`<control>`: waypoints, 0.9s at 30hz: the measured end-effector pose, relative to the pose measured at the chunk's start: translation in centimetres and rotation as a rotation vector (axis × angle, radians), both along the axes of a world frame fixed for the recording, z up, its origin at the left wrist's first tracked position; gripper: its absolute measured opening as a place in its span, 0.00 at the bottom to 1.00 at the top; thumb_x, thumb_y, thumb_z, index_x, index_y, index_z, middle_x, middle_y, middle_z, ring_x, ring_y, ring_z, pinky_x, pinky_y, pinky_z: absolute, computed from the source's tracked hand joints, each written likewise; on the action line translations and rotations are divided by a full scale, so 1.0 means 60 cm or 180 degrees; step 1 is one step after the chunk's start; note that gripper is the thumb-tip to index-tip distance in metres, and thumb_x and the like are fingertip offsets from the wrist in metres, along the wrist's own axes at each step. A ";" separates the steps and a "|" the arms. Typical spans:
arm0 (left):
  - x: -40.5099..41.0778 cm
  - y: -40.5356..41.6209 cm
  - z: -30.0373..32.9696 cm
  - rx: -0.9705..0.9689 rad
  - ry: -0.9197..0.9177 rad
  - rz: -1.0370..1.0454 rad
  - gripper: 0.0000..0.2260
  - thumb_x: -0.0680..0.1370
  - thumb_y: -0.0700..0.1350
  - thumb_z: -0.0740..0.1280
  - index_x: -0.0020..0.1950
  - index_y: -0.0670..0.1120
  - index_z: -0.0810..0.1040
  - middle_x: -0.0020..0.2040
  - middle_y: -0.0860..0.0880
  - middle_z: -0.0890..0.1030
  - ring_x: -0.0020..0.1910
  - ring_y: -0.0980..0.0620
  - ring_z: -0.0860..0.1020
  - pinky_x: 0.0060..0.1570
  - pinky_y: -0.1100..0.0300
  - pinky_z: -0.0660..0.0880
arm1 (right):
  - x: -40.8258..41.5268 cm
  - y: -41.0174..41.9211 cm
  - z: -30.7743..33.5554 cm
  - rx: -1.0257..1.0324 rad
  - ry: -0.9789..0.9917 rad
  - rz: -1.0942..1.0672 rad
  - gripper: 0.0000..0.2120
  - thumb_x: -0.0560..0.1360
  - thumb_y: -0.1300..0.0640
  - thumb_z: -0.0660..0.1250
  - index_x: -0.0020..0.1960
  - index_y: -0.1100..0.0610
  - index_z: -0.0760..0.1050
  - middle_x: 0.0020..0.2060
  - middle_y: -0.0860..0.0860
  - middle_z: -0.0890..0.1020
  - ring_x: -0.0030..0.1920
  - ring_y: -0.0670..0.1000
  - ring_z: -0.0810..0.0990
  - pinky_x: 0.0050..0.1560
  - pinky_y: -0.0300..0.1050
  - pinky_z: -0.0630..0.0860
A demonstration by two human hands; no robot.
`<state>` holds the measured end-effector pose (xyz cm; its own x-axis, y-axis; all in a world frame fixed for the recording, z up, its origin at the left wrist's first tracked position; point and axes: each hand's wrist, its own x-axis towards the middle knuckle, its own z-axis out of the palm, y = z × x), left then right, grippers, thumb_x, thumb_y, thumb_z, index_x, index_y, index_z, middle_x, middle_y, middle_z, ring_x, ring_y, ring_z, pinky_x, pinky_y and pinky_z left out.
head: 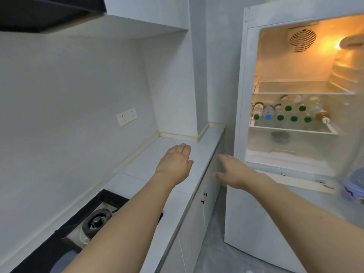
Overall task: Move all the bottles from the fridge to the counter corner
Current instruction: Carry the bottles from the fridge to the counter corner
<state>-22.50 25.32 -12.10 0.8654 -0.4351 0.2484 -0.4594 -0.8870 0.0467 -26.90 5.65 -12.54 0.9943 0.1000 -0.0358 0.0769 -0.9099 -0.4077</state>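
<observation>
Open fridge [242, 95] filling the right side of the frame, interior lit warm yellow, door swung off toward the lower right. Pale tiled counter [149, 174] running from lower left up to its corner [177, 137] at centre, just left of the fridge. Black stove [65, 229] set into the counter at lower left, one burner [96, 221] showing beside the left forearm. Dark hood [49, 12] at upper left. Lying on the fridge's middle shelf [291, 129], right of centre: the bottles [287, 113], stacked on their sides, caps facing out, mostly green, one blue. Left hand [175, 162] over the counter near the corner, palm down, fingers straight and together, holding nothing. Right hand [232, 170] past the counter edge, before the fridge, fingers extended and spread, blurred, empty. White wall socket [127, 116] at left of centre.
</observation>
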 end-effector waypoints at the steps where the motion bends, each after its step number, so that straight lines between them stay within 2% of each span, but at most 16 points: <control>1: 0.023 -0.015 0.003 -0.0028 0.0002 -0.0026 0.21 0.83 0.49 0.55 0.75 0.43 0.60 0.75 0.46 0.62 0.73 0.46 0.60 0.71 0.54 0.59 | 0.019 -0.014 0.002 0.0002 -0.0008 -0.0045 0.33 0.80 0.50 0.62 0.78 0.57 0.51 0.76 0.53 0.58 0.75 0.52 0.57 0.72 0.44 0.55; 6: 0.142 -0.095 0.012 -0.0115 0.0002 -0.0273 0.22 0.83 0.49 0.55 0.75 0.43 0.59 0.75 0.46 0.62 0.74 0.46 0.59 0.71 0.54 0.59 | 0.119 -0.086 0.016 -0.0075 0.0012 -0.0235 0.31 0.80 0.50 0.61 0.78 0.56 0.52 0.76 0.53 0.59 0.74 0.53 0.59 0.71 0.45 0.58; 11: 0.230 -0.178 0.011 -0.0147 0.0007 -0.0611 0.21 0.83 0.49 0.56 0.74 0.44 0.61 0.74 0.46 0.64 0.72 0.46 0.62 0.68 0.53 0.64 | 0.189 -0.164 0.011 -0.0015 -0.0012 -0.0592 0.32 0.79 0.48 0.61 0.78 0.54 0.52 0.76 0.51 0.58 0.75 0.53 0.59 0.72 0.47 0.57; 15: 0.271 -0.260 0.009 -0.0192 0.0064 -0.0871 0.19 0.82 0.48 0.56 0.72 0.43 0.64 0.71 0.47 0.67 0.69 0.45 0.65 0.63 0.53 0.67 | 0.207 -0.242 -0.001 -0.0033 0.0020 -0.0894 0.31 0.79 0.49 0.62 0.77 0.53 0.53 0.76 0.50 0.59 0.74 0.52 0.60 0.72 0.48 0.59; 23: 0.316 -0.435 -0.003 -0.0225 0.0238 -0.1419 0.22 0.82 0.48 0.57 0.75 0.43 0.60 0.75 0.47 0.63 0.72 0.48 0.62 0.69 0.52 0.65 | 0.232 -0.400 -0.017 -0.0015 0.0092 -0.1382 0.31 0.79 0.49 0.61 0.77 0.55 0.54 0.76 0.51 0.60 0.74 0.52 0.61 0.72 0.45 0.58; 27: 0.349 -0.525 -0.008 -0.0208 0.0209 -0.1533 0.20 0.82 0.49 0.57 0.73 0.43 0.62 0.72 0.46 0.66 0.69 0.47 0.66 0.66 0.53 0.67 | 0.257 -0.480 -0.013 0.0130 -0.0028 -0.1605 0.29 0.79 0.51 0.63 0.76 0.55 0.57 0.74 0.53 0.64 0.72 0.54 0.65 0.70 0.46 0.62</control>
<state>-1.55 -6.17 -12.57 0.5843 -0.7752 0.2402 -0.8110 -0.5686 0.1380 -11.51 -23.17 -13.33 0.9196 -0.3915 -0.0334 -0.3645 -0.8181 -0.4449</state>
